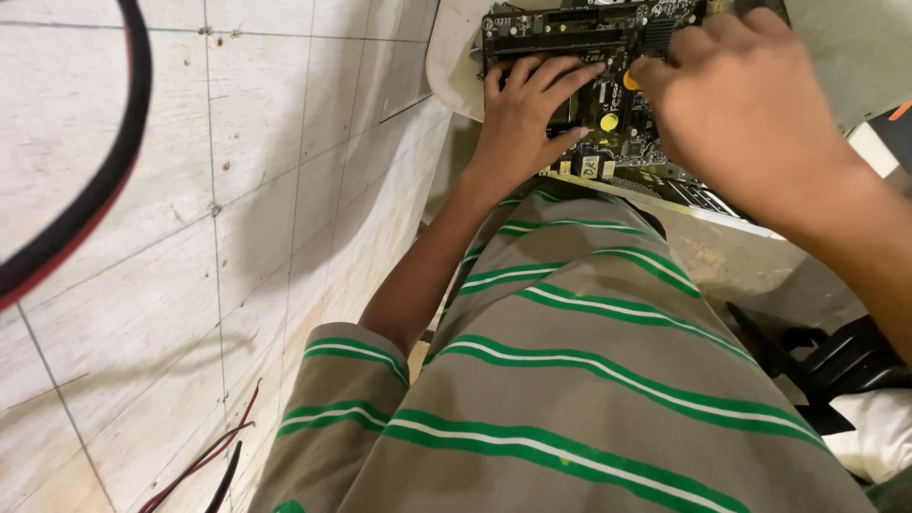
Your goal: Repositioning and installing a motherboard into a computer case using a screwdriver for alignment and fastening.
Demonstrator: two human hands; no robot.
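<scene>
— Two big things fill most of the view, yes?

— Yes. On the left, a pale tiled surface (190, 237) with dark grout lines. In the lower middle, the person's own shirt (570, 380), tan with green and white stripes.

— And after those?

— A thick black cable with a red edge (104, 180) curves across the upper left corner. Thinner red and black wires (214, 456) lie near the bottom left. At lower right sits a dark chair part (836, 361) beside something white (883, 437).

— Where is the board?

— The black circuit board (589, 57) is at the top centre, resting on a pale rounded surface (451, 66) and running under both hands. Its near edge carries connectors, just above the shirt.

— The left hand?

— The left hand (522, 123) lies flat on the board, fingers stretched out and spread a little, pressing on it rather than gripping anything.

— The right?

— The right hand (741, 104) comes in from the right, knuckles up, fingers curled down onto the board. Its fingertips meet near a small orange part (630, 81). Whether it pinches something there, I cannot tell; the hand hides its own tips.

— Anything smaller?

— A round yellow part (609, 122) on the board, between the two hands.
</scene>
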